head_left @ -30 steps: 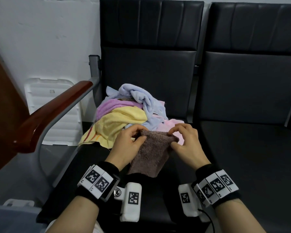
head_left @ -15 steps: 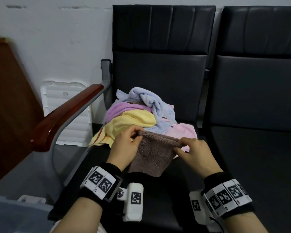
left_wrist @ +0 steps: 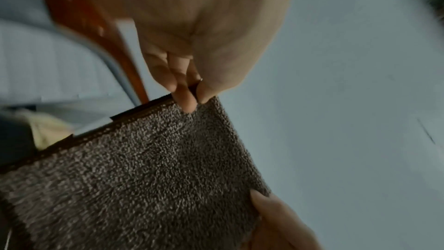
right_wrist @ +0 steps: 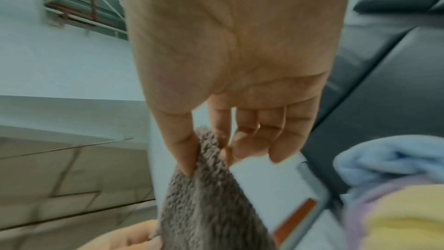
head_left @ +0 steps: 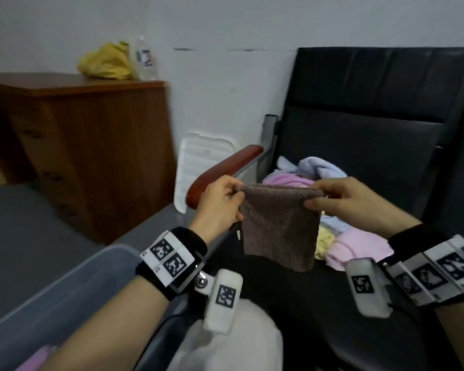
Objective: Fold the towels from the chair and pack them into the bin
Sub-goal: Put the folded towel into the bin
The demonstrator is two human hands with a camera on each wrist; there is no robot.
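Head view: left hand (head_left: 220,202) & right hand (head_left: 351,202) each pinch a top corner of the folded brown towel (head_left: 279,228), hanging it over the chair seat (head_left: 359,330) so the fold stays flat, bin (head_left: 51,298) waiting lower left. Left wrist: grip is thumb-to-fingers on the hem. Right wrist: thumb & forefinger nip the other corner, unfolded pile (right_wrist: 396,197) just beside

Seen from the palm side, left hand (left_wrist: 204,31) pinching the upper corner of a brown terry towel (left_wrist: 144,178), thumb against fingers (left_wrist: 186,102). Right hand (left_wrist: 281,225) at the towel's other corner, lower right. Behind, blurred: a reddish-brown armrest (left_wrist: 96,24), pale wall (left_wrist: 348,83), a bit of yellow cloth (left_wrist: 48,128) at left.
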